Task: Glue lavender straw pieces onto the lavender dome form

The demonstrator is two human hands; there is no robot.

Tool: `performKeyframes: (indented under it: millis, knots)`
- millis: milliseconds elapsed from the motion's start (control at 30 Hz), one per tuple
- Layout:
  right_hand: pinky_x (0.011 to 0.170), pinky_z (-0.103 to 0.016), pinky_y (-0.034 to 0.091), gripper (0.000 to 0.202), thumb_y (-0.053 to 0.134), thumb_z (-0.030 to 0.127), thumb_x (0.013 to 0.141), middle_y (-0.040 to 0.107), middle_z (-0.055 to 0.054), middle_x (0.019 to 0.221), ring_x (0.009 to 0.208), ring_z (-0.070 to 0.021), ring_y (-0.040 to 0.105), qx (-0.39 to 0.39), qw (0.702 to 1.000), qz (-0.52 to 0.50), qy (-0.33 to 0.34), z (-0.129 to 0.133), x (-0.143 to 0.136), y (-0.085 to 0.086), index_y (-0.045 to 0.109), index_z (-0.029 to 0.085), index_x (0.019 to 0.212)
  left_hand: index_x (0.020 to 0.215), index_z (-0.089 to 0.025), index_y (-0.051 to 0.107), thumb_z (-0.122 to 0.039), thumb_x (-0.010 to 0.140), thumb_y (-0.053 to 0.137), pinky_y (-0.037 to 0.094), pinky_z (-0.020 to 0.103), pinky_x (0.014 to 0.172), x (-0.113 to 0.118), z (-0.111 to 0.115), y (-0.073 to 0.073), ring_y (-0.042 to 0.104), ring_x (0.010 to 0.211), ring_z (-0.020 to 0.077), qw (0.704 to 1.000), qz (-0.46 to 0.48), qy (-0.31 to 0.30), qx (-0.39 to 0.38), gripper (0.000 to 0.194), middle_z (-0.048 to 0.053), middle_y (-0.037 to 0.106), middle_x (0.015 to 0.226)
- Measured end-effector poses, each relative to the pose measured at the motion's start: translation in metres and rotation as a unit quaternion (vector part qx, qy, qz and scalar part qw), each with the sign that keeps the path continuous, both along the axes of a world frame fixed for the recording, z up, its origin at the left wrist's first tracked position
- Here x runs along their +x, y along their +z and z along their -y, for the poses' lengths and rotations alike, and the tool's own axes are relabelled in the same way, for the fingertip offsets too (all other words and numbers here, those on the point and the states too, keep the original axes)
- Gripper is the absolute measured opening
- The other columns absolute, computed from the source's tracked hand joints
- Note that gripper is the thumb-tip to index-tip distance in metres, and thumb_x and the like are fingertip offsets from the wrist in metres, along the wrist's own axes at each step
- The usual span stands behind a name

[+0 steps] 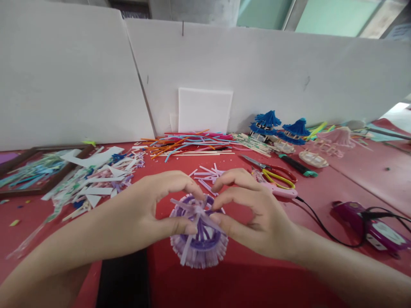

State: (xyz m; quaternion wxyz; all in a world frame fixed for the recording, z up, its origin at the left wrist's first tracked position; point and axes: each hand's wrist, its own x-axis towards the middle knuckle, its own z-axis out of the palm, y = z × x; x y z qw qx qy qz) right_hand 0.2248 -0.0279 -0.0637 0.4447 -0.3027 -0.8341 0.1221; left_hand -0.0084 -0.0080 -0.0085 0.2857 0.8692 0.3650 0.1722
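A round craft piece (204, 259) with a pale purple fringe and a darker purple ring sits at the front middle, under both hands. Pale lilac strips (188, 250) cross over its centre and stick out at several sides. My left hand (146, 201) reaches in from the left, its thumb and forefinger closed on the strips near the centre. From the right, my right hand (257, 209) pinches a strip between thumb and fingertips. Just beyond the piece lie loose cut lilac straws (208, 173). The fingers partly hide the top of the piece.
Scissors (279, 175), a black-green cutter (298, 166), a pink corded tool (282, 191) and a magenta device (369, 229) lie right. Blue fringed models (265, 124) stand behind. Scraps (99, 179) and a brown frame (41, 190) lie left. Colourful straws (192, 145) line the white wall panel (272, 77).
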Motion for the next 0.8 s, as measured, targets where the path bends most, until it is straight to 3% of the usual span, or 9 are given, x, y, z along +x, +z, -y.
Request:
performKeyframes:
  millis: [67, 200, 300, 400, 533, 633, 700, 800]
  knots:
    - [0.083, -0.033, 0.051, 0.002, 0.069, 0.022, 0.084, 0.063, -0.005, 0.096, 0.091, -0.0165, 0.063, -0.011, 1.000, -0.004, 0.008, -0.001, -0.004, 0.002, 0.068, 0.020, 0.084, 0.107, -0.033, 0.067, -0.043, 0.081, 0.074, 0.051, 0.022, 0.089, -0.003, 0.001, 0.002, 0.066, 0.102, 0.0173, 1.000, 0.018, 0.009, 0.012, 0.028, -0.005, 0.071, 0.110]
    - [0.086, -0.035, 0.050, 0.002, 0.068, 0.020, 0.084, 0.063, -0.003, 0.091, 0.088, -0.0159, 0.063, -0.015, 1.000, -0.015, 0.009, -0.003, -0.008, 0.001, 0.067, 0.020, 0.083, 0.088, -0.030, 0.071, -0.029, 0.085, 0.068, 0.053, 0.019, 0.074, 0.000, -0.001, 0.003, 0.067, 0.081, 0.0140, 0.992, 0.088, 0.077, 0.053, 0.004, -0.005, 0.072, 0.087]
    - [0.088, -0.036, 0.050, 0.003, 0.068, 0.018, 0.083, 0.063, -0.003, 0.091, 0.089, -0.0159, 0.063, -0.014, 1.000, -0.016, 0.007, -0.005, -0.009, -0.002, 0.067, 0.021, 0.082, 0.077, -0.026, 0.069, -0.020, 0.083, 0.065, 0.053, 0.019, 0.068, 0.007, -0.004, 0.000, 0.064, 0.071, 0.0128, 0.972, 0.168, 0.133, 0.098, 0.010, -0.005, 0.069, 0.075]
    - [0.086, -0.035, 0.051, 0.003, 0.068, 0.019, 0.084, 0.062, -0.004, 0.094, 0.092, -0.0163, 0.062, -0.016, 1.000, -0.021, 0.013, -0.008, -0.006, -0.005, 0.068, 0.021, 0.081, 0.085, -0.026, 0.071, -0.020, 0.084, 0.065, 0.054, 0.022, 0.073, 0.010, -0.002, -0.005, 0.066, 0.077, 0.0138, 0.960, 0.207, 0.162, 0.102, 0.009, -0.004, 0.070, 0.079]
    - [0.082, -0.032, 0.052, 0.008, 0.064, 0.026, 0.089, 0.062, -0.006, 0.097, 0.093, -0.0167, 0.062, -0.042, 0.998, -0.042, 0.001, -0.013, 0.004, -0.008, 0.069, 0.020, 0.086, 0.098, -0.026, 0.072, -0.026, 0.088, 0.062, 0.052, 0.026, 0.081, 0.000, 0.004, -0.020, 0.066, 0.083, 0.0153, 0.950, 0.176, 0.235, 0.104, 0.015, -0.002, 0.071, 0.087]
    - [0.082, -0.031, 0.051, 0.009, 0.061, 0.024, 0.091, 0.063, -0.005, 0.096, 0.091, -0.0158, 0.063, -0.054, 0.996, -0.053, -0.042, -0.017, 0.019, -0.012, 0.068, 0.020, 0.087, 0.092, -0.024, 0.072, -0.028, 0.088, 0.061, 0.048, 0.028, 0.084, -0.017, 0.008, -0.032, 0.062, 0.087, 0.0167, 0.934, 0.161, 0.297, 0.118, 0.012, -0.001, 0.070, 0.089]
    - [0.081, -0.031, 0.051, 0.009, 0.060, 0.022, 0.091, 0.064, -0.005, 0.095, 0.089, -0.0158, 0.063, -0.043, 0.995, -0.048, -0.079, -0.019, 0.035, -0.015, 0.067, 0.021, 0.086, 0.094, -0.022, 0.070, -0.028, 0.088, 0.059, 0.046, 0.028, 0.078, -0.030, 0.011, -0.038, 0.060, 0.086, 0.0175, 0.917, 0.180, 0.345, 0.083, 0.014, -0.001, 0.069, 0.091]
    - [0.082, -0.033, 0.051, 0.008, 0.058, 0.024, 0.091, 0.067, -0.006, 0.094, 0.091, -0.0185, 0.064, -0.013, 0.988, -0.010, -0.154, -0.021, 0.069, -0.023, 0.065, 0.022, 0.088, 0.100, -0.022, 0.067, -0.035, 0.091, 0.053, 0.046, 0.028, 0.078, -0.050, 0.014, -0.044, 0.060, 0.088, 0.0180, 0.881, 0.151, 0.438, 0.091, 0.021, 0.001, 0.069, 0.106]
